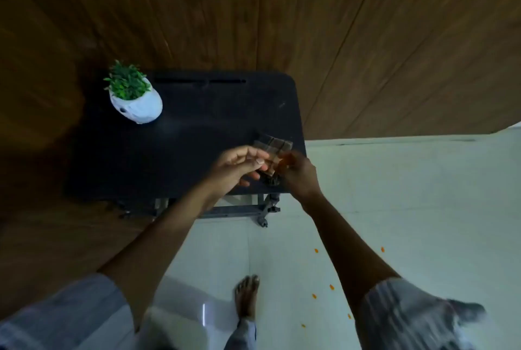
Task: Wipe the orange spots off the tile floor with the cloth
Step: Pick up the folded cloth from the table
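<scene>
Head view is showing the cloth (272, 149), a brownish folded piece with dark stripes, lying at the near right corner of the black worktop (169, 152), where both hands are meeting over it. The right hand (298, 175) is pinching its near edge; the left hand (239, 165) is hovering just beside it with fingers loosely curled, and whether it is touching the cloth I cannot tell. The orange spots (332, 287) are lying scattered on the pale tile floor (408, 194), well apart from the cloth and not yet wiped. Judging from this, gathering the cloth into one firm wad before crouching should work best. The white pot (138, 108) at the worktop's far left corner is holding a small green plant (127, 83).
</scene>
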